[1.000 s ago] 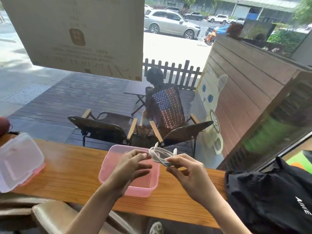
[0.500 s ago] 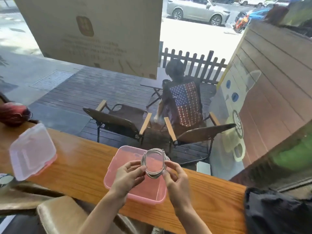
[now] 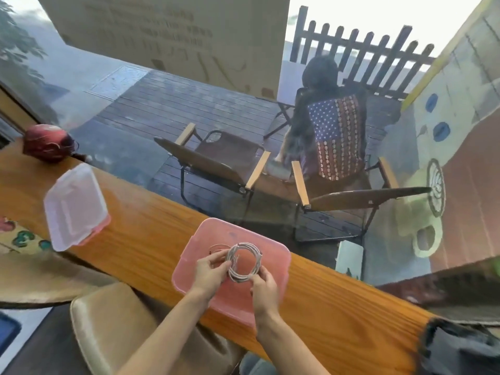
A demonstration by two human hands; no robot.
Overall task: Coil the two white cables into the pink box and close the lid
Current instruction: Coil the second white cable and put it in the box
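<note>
The open pink box (image 3: 278, 262) sits on the wooden counter in front of me. A white cable (image 3: 255, 257) wound into a round coil is held just above or inside the box. My left hand (image 3: 209, 273) pinches the coil's left side and my right hand (image 3: 263, 286) pinches its lower right side. The clear lid (image 3: 74, 208) lies apart on the counter at the left. I see only one coil; a second cable is not visible.
The wooden counter (image 3: 140, 239) runs along a window. A red helmet (image 3: 47, 143) rests at its far left end. A black bag (image 3: 460, 347) lies at the right. A beige stool (image 3: 108, 328) stands below the counter. Outside, a person sits on a chair.
The coil went from a bunched loop held to the right of the box to a flat ring held by both hands low over the box. My view tilted down and left.
</note>
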